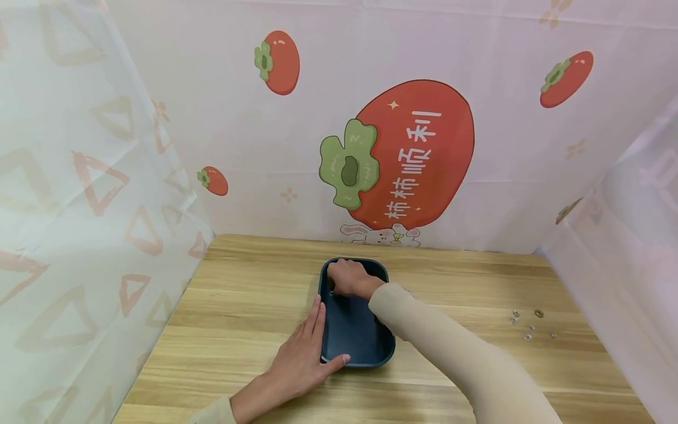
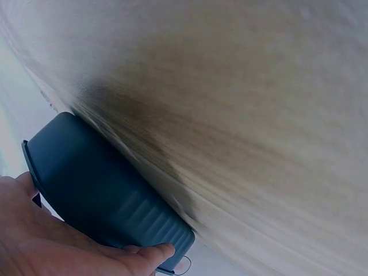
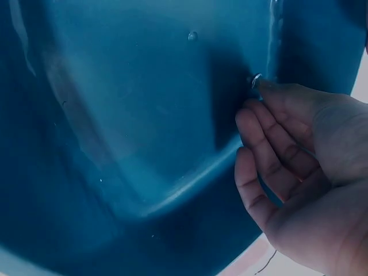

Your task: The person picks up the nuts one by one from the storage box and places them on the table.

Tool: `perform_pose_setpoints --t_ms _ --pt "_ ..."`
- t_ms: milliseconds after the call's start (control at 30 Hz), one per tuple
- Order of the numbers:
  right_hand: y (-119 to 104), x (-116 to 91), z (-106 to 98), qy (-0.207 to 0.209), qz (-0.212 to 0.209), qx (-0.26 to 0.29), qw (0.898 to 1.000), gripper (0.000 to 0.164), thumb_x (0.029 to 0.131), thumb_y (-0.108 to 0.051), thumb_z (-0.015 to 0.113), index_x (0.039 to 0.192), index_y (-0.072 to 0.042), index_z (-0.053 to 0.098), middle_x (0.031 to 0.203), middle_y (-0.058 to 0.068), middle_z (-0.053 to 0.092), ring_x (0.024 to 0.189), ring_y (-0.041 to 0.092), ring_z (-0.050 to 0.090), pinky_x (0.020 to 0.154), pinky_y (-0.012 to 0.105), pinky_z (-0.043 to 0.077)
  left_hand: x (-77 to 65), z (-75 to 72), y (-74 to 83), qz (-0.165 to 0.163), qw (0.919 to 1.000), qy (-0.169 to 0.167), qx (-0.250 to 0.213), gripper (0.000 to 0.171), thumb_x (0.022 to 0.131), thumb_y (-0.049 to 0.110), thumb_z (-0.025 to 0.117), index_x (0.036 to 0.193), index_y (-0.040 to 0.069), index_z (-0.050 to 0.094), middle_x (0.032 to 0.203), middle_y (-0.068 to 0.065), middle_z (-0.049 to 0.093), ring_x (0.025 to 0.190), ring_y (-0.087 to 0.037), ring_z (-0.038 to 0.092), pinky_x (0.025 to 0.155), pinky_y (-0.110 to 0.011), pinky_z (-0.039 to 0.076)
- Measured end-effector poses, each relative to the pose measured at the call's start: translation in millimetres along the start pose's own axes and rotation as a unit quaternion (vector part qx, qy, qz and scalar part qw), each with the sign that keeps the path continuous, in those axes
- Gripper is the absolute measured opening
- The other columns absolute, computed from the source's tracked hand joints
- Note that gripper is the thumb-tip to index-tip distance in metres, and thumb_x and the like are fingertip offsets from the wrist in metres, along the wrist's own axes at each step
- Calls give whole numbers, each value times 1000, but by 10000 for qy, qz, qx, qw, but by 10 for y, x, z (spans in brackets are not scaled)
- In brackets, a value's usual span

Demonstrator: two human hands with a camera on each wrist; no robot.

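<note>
A dark blue plastic bin (image 1: 357,333) with rounded corners rests on the wooden table. My left hand (image 1: 302,356) steadies it, straight fingers along its left side and thumb over the near rim. In the left wrist view, those fingers touch the ribbed outer wall of the bin (image 2: 109,184). My right hand (image 1: 351,278) reaches into the far left part of the bin. Its fingertips pinch a small shiny ring-like metal piece (image 3: 256,80), its exact kind unclear. Another tiny metal piece (image 3: 192,35) lies on the bin floor.
Several small metal pieces, among them a bronze-toned nut (image 1: 539,313), lie scattered on the right of the wooden table (image 1: 238,300). A printed cloth (image 1: 254,129) hangs behind the table and along both sides.
</note>
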State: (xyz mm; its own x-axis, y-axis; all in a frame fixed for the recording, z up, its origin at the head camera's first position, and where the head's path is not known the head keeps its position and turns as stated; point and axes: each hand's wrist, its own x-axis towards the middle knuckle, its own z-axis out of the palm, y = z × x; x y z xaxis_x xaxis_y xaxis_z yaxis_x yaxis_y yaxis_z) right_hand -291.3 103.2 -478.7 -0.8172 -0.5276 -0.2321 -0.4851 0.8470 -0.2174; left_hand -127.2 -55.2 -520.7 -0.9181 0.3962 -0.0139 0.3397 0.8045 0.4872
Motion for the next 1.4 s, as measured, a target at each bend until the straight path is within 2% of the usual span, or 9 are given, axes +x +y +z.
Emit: perform_pose_setpoints --t_ms 367,767,1167,1400 --pt "-16 -8 49 102 -62 -175 9998 13 97 -12 78 85 -16 73 74 -4 63 67 12 60 67 30 54 0 -1 6 25 10000 -20 3 111 96 71 61 170 4 12 179 -11 1 158 -34 30 119 -57 40" --pt "-50 6 114 201 -66 -346 9992 28 101 -12 73 75 -17 63 69 -2 57 63 15 57 63 30 50 2 -3 0 32 10000 -61 15 110 97 70 61 170 3 12 179 -11 1 159 -33 27 120 -56 38" --pt "-52 -6 129 107 -44 -525 9986 25 100 -16 75 77 -16 65 69 -1 57 65 16 58 63 30 50 -12 3 1 -1 10000 -34 41 111 96 72 60 170 4 12 179 -10 0 158 -34 30 119 -56 40" --pt "-28 -61 72 141 -57 -363 9992 22 98 -19 78 79 -16 68 67 -3 59 62 13 59 62 28 52 -9 -9 9 -7 10000 -13 21 111 96 72 60 170 4 13 179 -10 2 157 -36 32 117 -57 42"
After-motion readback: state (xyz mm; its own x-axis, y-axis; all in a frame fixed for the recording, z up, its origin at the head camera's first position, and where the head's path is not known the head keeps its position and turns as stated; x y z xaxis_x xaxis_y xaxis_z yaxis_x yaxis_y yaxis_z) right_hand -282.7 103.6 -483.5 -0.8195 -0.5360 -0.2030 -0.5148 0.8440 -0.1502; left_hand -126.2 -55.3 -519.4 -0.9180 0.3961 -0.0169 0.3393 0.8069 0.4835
